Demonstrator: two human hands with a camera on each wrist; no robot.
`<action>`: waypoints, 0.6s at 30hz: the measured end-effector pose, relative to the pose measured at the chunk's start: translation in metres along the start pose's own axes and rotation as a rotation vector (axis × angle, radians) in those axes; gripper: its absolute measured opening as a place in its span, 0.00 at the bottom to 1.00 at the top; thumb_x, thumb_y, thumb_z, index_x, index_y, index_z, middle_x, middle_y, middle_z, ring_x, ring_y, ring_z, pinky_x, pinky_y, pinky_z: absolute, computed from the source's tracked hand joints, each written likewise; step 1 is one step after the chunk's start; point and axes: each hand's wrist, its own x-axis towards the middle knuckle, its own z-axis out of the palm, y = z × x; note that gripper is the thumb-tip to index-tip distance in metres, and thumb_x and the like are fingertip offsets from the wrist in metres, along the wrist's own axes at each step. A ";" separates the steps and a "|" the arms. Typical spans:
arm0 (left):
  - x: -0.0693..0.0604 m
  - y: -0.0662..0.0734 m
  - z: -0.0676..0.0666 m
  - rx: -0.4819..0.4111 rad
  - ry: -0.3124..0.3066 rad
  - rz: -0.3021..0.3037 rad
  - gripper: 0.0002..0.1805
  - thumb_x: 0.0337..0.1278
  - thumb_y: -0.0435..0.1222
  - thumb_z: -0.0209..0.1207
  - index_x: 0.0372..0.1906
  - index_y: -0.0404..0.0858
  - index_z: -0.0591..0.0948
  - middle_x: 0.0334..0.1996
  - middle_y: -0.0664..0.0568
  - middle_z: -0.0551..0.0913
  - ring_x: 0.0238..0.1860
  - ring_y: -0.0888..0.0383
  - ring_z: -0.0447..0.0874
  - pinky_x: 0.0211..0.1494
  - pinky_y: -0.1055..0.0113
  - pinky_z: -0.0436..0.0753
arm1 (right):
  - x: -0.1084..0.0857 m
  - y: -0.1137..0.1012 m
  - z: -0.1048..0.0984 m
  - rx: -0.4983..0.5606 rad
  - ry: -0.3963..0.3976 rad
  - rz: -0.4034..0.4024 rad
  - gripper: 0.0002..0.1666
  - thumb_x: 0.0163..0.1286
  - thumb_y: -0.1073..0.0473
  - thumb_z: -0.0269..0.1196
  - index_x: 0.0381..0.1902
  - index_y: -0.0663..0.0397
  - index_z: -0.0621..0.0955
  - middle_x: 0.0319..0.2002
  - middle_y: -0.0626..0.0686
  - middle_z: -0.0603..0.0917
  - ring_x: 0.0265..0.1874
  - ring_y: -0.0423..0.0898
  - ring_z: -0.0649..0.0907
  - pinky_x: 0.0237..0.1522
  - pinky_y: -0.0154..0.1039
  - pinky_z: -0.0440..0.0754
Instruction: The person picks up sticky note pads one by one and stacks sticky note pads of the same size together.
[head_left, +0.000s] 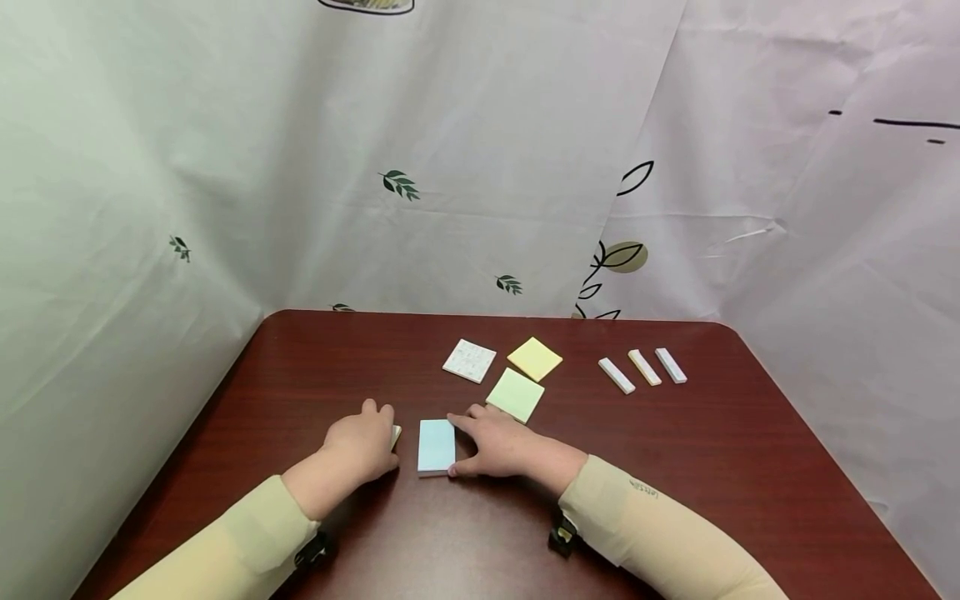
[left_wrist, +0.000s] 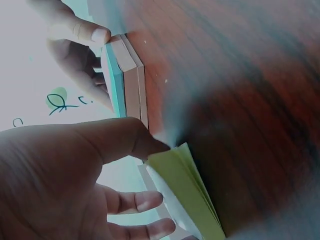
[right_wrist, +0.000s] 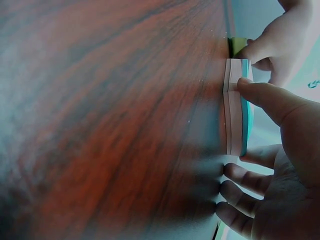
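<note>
A stack with a light blue top (head_left: 437, 447) lies on the table in front of the person. The right hand (head_left: 495, 443) pinches its right side, thumb at the near corner and index finger at the far one; the right wrist view shows pale layers (right_wrist: 234, 115) under the blue. To the left, the left hand (head_left: 362, 446) grips a yellow-edged pad (left_wrist: 187, 192) between thumb and fingers, its top pale. In the head view that hand hides most of the pad (head_left: 396, 435). A gap separates the two stacks.
Beyond the right hand lie a green square pad (head_left: 515, 395), a yellow one (head_left: 535, 359) and a speckled white one (head_left: 469, 361). Three narrow strips (head_left: 645, 367) lie farther right on the dark red table (head_left: 712, 467). Patterned white cloth (head_left: 465, 167) hangs behind and beside it.
</note>
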 end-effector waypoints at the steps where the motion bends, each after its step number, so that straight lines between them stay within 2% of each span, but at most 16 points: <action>1: 0.000 0.000 0.001 0.001 0.011 0.003 0.29 0.47 0.40 0.70 0.50 0.27 0.72 0.41 0.35 0.71 0.20 0.50 0.75 0.25 0.53 0.78 | 0.000 0.000 0.000 0.000 0.001 0.000 0.48 0.62 0.31 0.65 0.74 0.44 0.67 0.59 0.50 0.75 0.57 0.47 0.74 0.58 0.41 0.74; 7: -0.002 0.000 0.002 -0.006 0.076 0.011 0.24 0.51 0.38 0.66 0.47 0.27 0.72 0.38 0.37 0.72 0.21 0.49 0.76 0.25 0.51 0.78 | 0.000 0.000 0.000 0.005 0.003 0.004 0.49 0.61 0.31 0.65 0.74 0.44 0.67 0.59 0.50 0.75 0.58 0.47 0.74 0.58 0.41 0.74; 11: -0.002 -0.003 0.003 -0.014 0.083 0.012 0.25 0.56 0.36 0.63 0.56 0.29 0.71 0.40 0.36 0.76 0.20 0.49 0.76 0.23 0.54 0.76 | 0.000 0.000 0.000 0.003 0.001 0.002 0.49 0.62 0.31 0.65 0.74 0.44 0.67 0.59 0.50 0.75 0.58 0.48 0.74 0.58 0.41 0.74; 14: -0.002 -0.006 0.002 -0.025 0.094 0.025 0.27 0.61 0.35 0.60 0.65 0.36 0.71 0.47 0.33 0.78 0.16 0.51 0.72 0.19 0.57 0.73 | 0.000 0.001 0.001 0.004 0.001 -0.001 0.49 0.62 0.31 0.65 0.74 0.44 0.67 0.59 0.50 0.75 0.58 0.48 0.74 0.58 0.41 0.74; 18: -0.003 -0.011 0.000 -0.029 0.133 0.058 0.26 0.64 0.34 0.58 0.67 0.44 0.73 0.50 0.33 0.80 0.16 0.50 0.73 0.18 0.58 0.71 | 0.001 0.001 0.001 0.005 0.005 -0.007 0.49 0.62 0.31 0.65 0.74 0.44 0.67 0.58 0.50 0.75 0.56 0.47 0.74 0.57 0.41 0.74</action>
